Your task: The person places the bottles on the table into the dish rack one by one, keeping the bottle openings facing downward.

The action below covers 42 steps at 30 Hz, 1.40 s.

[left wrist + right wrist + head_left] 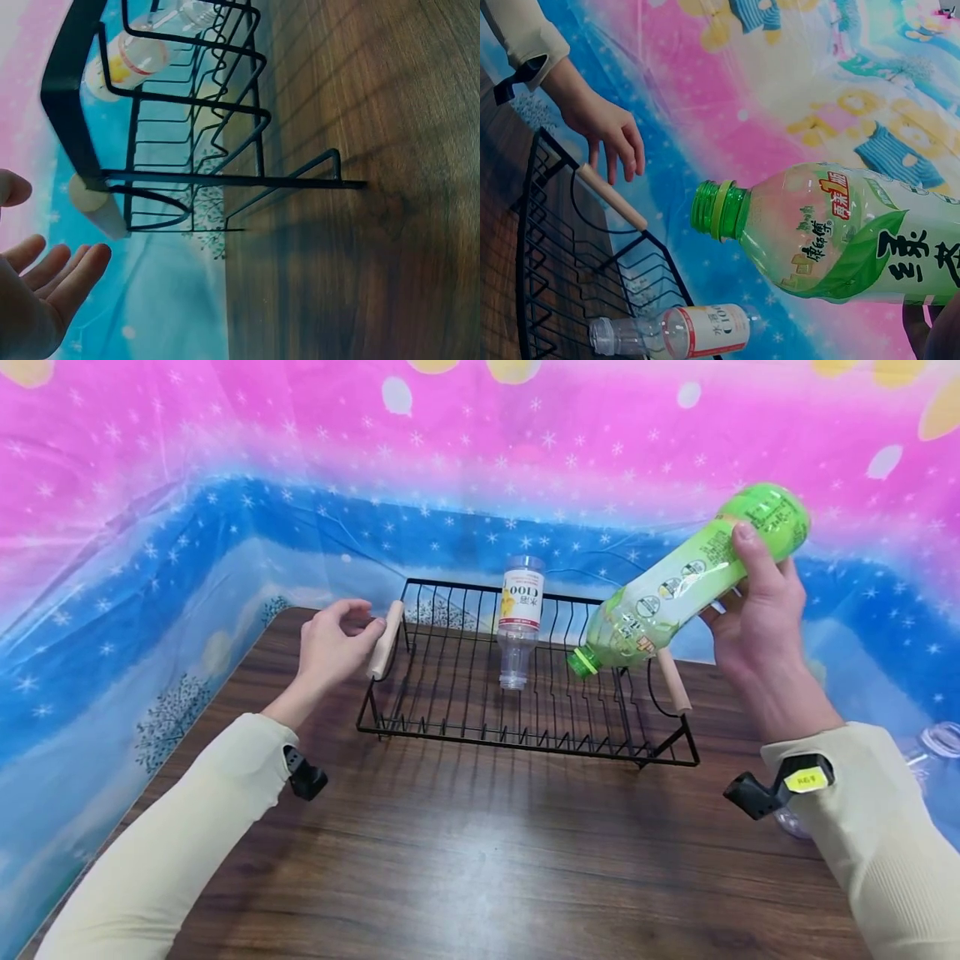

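My right hand (pixel 765 602) grips a green tea bottle (pixel 660 581) near its base, above the right side of the black wire dish rack (pixel 480 741). The bottle slants, its green neck (pixel 721 210) pointing down to the left. My left hand (pixel 333 639) is beside the rack's left wooden handle (pixel 386 639), fingers loosely bent; the left wrist view shows a gap between hand and handle. A smaller clear bottle (pixel 521 618) with a white, red-edged label is in the rack, neck toward me.
The rack stands on a dark wooden table (pixel 465 860), its right wooden handle (pixel 673 681) below the tea bottle. At the right edge, a clear plastic container (pixel 941 739) is partly hidden by my sleeve. A pink and blue patterned cloth (pixel 480 468) hangs around the table.
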Each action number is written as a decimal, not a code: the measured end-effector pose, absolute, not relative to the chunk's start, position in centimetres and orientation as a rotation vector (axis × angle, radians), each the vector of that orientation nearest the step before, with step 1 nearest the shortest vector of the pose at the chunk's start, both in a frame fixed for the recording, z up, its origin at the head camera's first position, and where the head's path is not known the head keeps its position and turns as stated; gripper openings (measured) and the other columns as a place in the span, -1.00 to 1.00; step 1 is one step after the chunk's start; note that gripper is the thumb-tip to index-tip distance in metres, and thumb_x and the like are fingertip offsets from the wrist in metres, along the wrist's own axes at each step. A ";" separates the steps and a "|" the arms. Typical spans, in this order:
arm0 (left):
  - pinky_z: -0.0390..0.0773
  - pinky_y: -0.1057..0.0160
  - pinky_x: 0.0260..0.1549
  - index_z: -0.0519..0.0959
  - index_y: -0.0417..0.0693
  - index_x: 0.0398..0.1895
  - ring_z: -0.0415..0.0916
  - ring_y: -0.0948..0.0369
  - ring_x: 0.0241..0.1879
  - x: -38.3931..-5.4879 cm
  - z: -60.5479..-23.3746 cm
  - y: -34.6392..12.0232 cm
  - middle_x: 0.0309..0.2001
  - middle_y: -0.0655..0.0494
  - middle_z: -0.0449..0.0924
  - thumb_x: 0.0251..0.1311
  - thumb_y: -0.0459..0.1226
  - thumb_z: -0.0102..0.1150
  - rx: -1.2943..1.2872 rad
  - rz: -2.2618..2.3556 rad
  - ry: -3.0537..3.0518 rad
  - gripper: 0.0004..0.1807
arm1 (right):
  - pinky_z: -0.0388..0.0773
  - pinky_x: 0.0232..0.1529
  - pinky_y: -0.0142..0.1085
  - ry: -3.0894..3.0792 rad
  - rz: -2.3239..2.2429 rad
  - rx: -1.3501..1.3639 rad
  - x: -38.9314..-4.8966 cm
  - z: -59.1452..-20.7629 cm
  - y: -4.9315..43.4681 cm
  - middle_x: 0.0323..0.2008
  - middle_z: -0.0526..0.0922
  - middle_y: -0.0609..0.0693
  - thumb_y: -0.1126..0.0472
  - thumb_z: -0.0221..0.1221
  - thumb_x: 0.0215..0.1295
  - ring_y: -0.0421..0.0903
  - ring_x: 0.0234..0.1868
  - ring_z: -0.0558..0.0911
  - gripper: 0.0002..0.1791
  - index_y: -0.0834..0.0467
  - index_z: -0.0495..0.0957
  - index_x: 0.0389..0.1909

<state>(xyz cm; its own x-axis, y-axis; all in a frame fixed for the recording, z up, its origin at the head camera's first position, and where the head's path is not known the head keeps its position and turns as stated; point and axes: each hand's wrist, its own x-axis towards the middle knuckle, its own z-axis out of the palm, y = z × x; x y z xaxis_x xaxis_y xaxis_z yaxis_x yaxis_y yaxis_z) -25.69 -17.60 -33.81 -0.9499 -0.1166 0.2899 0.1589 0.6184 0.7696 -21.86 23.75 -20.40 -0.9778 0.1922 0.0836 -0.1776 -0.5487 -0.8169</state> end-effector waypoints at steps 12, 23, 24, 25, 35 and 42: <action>0.58 0.02 -0.08 0.49 -0.11 0.22 0.63 0.02 -0.06 -26.4 -35.0 -16.4 0.14 -0.07 0.56 0.25 -0.08 0.14 -0.002 -1.222 -2.604 -0.49 | 0.65 -0.18 -0.24 -1.419 2.527 -0.090 -23.8 -21.0 23.9 0.13 0.54 0.03 0.19 0.38 0.13 -0.01 0.08 0.58 -0.46 -0.02 0.45 0.15; 0.48 -0.05 -0.01 0.51 -0.11 0.21 0.55 -0.05 -0.06 -26.9 -35.7 -16.3 0.13 -0.09 0.57 0.18 -0.10 0.24 0.013 -1.123 -2.647 -0.46 | 0.68 -0.22 -0.27 -1.665 2.280 -0.063 -25.6 -22.5 23.0 0.06 0.54 0.04 0.14 0.47 -0.01 -0.02 0.05 0.59 -0.35 0.00 0.46 0.14; 0.48 -0.05 -0.01 0.51 -0.12 0.21 0.55 -0.05 -0.06 -26.9 -35.8 -16.3 0.13 -0.09 0.57 0.18 -0.10 0.24 0.014 -1.117 -2.651 -0.46 | 0.68 -0.23 -0.28 -1.676 2.266 -0.060 -25.8 -22.7 23.0 0.06 0.54 0.05 0.14 0.47 -0.01 -0.02 0.04 0.59 -0.36 0.00 0.47 0.13; 0.50 -0.04 -0.04 0.51 -0.13 0.21 0.57 -0.04 -0.08 -26.9 -35.9 -16.3 0.13 -0.09 0.57 0.19 -0.11 0.23 0.017 -1.113 -2.655 -0.47 | 0.68 -0.24 -0.28 -1.688 2.250 -0.056 -26.1 -22.9 22.9 0.04 0.54 0.05 0.15 0.47 0.00 -0.02 0.02 0.60 -0.38 0.01 0.47 0.12; 0.69 0.15 -0.44 0.48 -0.14 0.24 0.70 0.12 -0.43 -26.8 -36.4 -16.1 -0.13 -0.13 0.69 0.25 -0.21 0.19 0.010 -1.207 -2.663 -0.52 | 0.68 -0.28 -0.34 -1.852 2.121 -0.063 -28.2 -25.2 22.2 -0.09 0.60 0.02 0.13 0.51 -0.07 -0.08 -0.11 0.63 -0.32 -0.05 0.47 0.14; 0.68 0.22 -0.53 0.50 -0.15 0.22 0.69 0.17 -0.49 -26.8 -36.2 -16.0 -0.12 -0.16 0.69 0.21 -0.25 0.20 0.048 -1.251 -2.641 -0.51 | 0.61 -0.19 -0.34 -1.929 2.045 -0.046 -29.1 -26.0 21.6 -0.14 0.61 -0.03 0.12 0.51 -0.08 -0.14 -0.14 0.62 -0.31 -0.09 0.47 0.14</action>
